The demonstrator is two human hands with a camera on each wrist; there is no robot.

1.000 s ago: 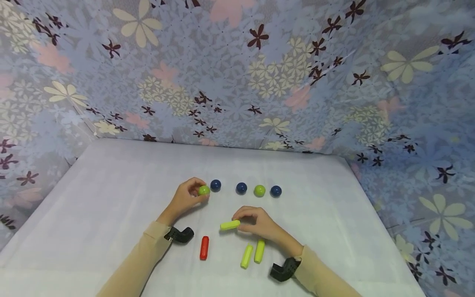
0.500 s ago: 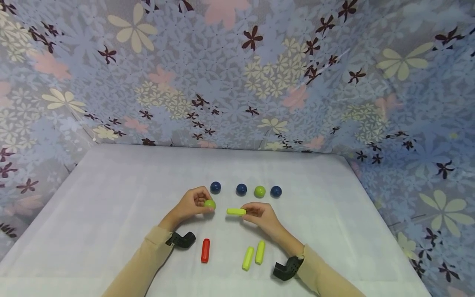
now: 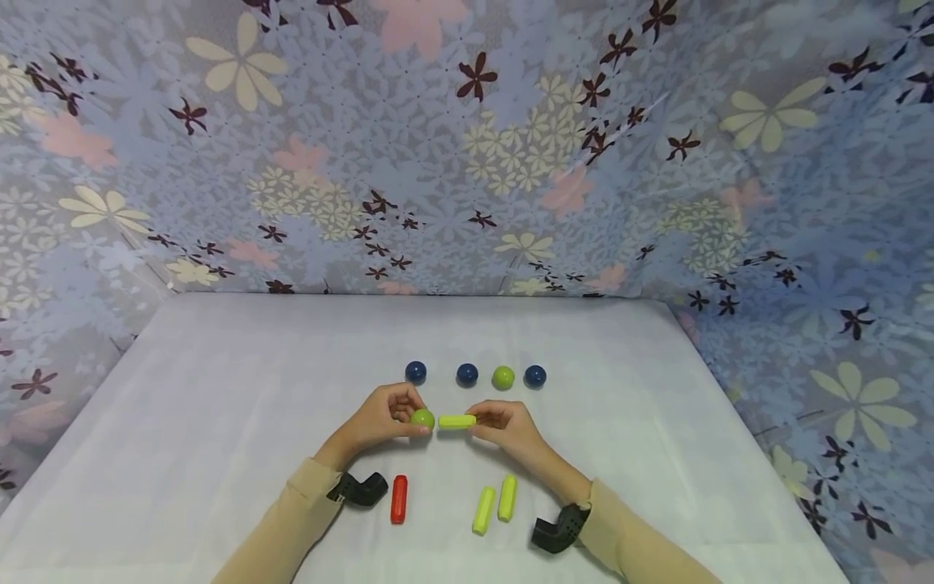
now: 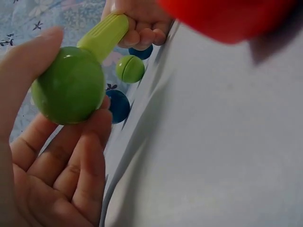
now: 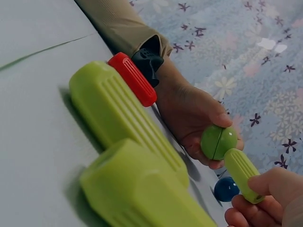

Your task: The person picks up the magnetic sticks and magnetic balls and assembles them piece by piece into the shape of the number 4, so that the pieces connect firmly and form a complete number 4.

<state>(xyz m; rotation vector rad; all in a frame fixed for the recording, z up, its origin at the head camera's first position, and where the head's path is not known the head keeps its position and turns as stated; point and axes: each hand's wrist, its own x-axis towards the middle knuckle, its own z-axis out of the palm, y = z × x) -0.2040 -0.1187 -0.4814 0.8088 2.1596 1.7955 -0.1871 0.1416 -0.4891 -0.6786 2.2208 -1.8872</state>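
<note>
In the head view my left hand pinches a green ball between thumb and fingers. The right wrist view shows a seam across that ball. To its right, my right hand pinches one end of a yellow-green ridged stick. The stick lies level, its free end pointing at the ball; a sliver of a gap seems to separate them, though contact is hard to judge in the wrist views. Parts of the ball and the stick's right end are hidden by fingers.
Behind the hands stands a row: blue balls and another green ball. Nearer lie a red stick and two yellow-green sticks on the white table. Flowered cloth rises behind the table.
My left hand has drawn the green ball out of the row, nearer and to the right. The stick in my right hand has turned level and its free end has come close to the ball.
</note>
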